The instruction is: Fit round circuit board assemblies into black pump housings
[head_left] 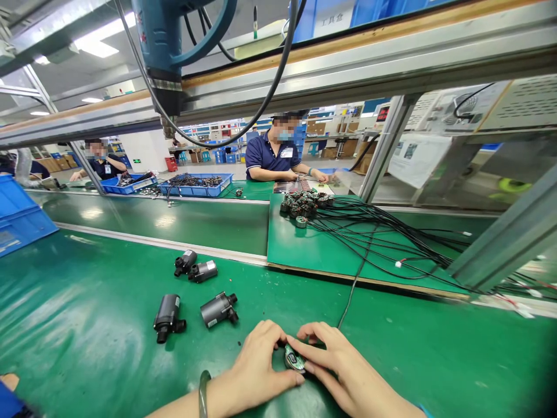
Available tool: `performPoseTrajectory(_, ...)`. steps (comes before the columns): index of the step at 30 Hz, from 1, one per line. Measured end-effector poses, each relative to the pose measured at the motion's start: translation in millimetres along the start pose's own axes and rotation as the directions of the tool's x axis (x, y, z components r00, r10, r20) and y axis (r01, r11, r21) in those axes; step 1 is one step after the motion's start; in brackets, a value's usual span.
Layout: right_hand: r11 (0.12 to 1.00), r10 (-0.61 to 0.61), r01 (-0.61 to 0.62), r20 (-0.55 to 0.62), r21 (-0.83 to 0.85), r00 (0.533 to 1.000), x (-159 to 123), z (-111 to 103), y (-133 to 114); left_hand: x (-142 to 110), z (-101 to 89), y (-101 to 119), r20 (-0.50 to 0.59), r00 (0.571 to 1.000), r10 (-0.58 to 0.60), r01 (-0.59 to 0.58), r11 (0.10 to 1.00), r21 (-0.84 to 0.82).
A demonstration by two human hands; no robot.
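Observation:
Low in the middle of the view, a small round circuit board [294, 359] with a green face is tilted between my two hands. My left hand [255, 366] curls around its left side, thumb below and fingers above. From the other side, my right hand [342, 366] pinches its edge with the fingertips. A black cable [357, 278] runs down from the raised green board and passes behind my right hand; where it ends is hidden. Several black pump-like cylinders with two stub ports, including one black pump [217, 309], lie to the left of my hands.
Many wired round circuit boards [304, 203] are heaped on a raised green board [322, 247], their black cables trailing right. A blue drill-like tool [159, 46] hangs overhead. Blue bins [21, 215] stand at left. Across the bench, a co-worker [274, 151] handles something beside a blue tray [195, 186].

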State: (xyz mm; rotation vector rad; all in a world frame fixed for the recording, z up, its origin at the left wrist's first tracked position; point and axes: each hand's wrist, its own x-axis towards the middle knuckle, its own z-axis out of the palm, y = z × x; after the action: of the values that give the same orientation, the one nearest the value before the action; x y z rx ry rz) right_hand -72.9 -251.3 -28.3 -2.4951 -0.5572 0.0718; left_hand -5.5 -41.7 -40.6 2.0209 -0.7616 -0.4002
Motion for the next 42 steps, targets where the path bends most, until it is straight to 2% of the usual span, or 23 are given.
performPoseTrajectory(2,0.999,-0.026,0.026,-0.001,0.021,1.000,-0.7,0.8,2.0,-1.2,-1.7,-2.0,0.010,1.000,0.029,-0.029,0.999,-0.017)
performPoseTrajectory(4,0.993,-0.082,0.087,-0.057,0.079,0.995,-0.7,1.3,4.8,-2.2,-6.9,-4.4,0.063,0.994,0.086,-0.082,0.995,-0.059)
performPoseTrajectory(6,0.983,-0.086,0.103,-0.117,0.154,0.989,-0.2,1.3,7.6,-2.0,-13.6,-6.6,0.124,0.986,0.109,-0.098,0.991,-0.097)
performPoseTrajectory(10,0.975,-0.028,0.048,-0.098,0.215,0.995,1.0,-1.3,8.7,1.7,-18.7,-6.5,0.126,0.992,0.027,-0.013,0.994,-0.112)
performPoseTrajectory(14,0.988,-0.068,0.083,-0.122,0.128,0.990,1.8,-1.7,3.1,2.0,-13.2,3.3,0.089,0.996,0.021,-0.007,0.987,-0.158)
performPoseTrajectory(18,0.997,-0.068,0.072,-0.138,0.028,0.988,2.2,3.6,-1.4,-3.1,-11.1,12.4,0.023,0.999,-0.042,0.044,0.995,-0.092)
performPoseTrajectory(23,0.980,-0.170,0.183,-0.143,0.081,0.975,3.3,0.4,1.1,-5.9,-10.5,7.1,0.048,0.999,-0.010,0.016,0.992,-0.127)
performPoseTrajectory(28,0.969,-0.248,0.244,-0.149,-0.040,0.957,5.9,-4.7,-0.3,-3.7,-3.6,0.1,-0.015,1.000,-0.002,0.000,0.994,-0.112)
performPoseTrajectory(33,0.972,-0.234,0.224,-0.209,-0.073,0.949,4.4,3.0,-2.9,-4.4,-1.5,-2.1,0.022,0.997,-0.075,0.077,0.988,-0.132)
performPoseTrajectory(36,0.973,-0.232,0.221,-0.210,-0.071,0.950,5.9,5.1,-4.8,-4.3,-11.3,0.9,0.076,0.997,-0.035,0.045,0.989,-0.140)
performPoseTrajectory(38,0.976,-0.213,0.200,-0.222,-0.082,0.951,11.2,4.0,-8.1,-3.8,-28.4,7.2,0.072,0.997,0.037,-0.032,0.997,-0.073)
performPoseTrajectory(39,0.978,-0.205,0.189,-0.237,-0.088,0.950,15.0,2.9,-10.5,-3.7,-40.5,11.1,0.061,0.997,0.050,-0.052,0.998,0.022)
performPoseTrajectory(41,0.980,-0.197,0.178,-0.273,-0.094,0.942,23.2,0.6,-15.7,-4.5,-69.2,17.8,0.033,0.999,0.044,-0.053,0.932,0.358)
performPoseTrajectory(42,0.979,-0.199,0.180,-0.291,-0.092,0.936,26.7,-0.3,-18.0,-5.3,-84.0,19.3,0.014,0.998,-0.064,0.046,0.836,0.547)
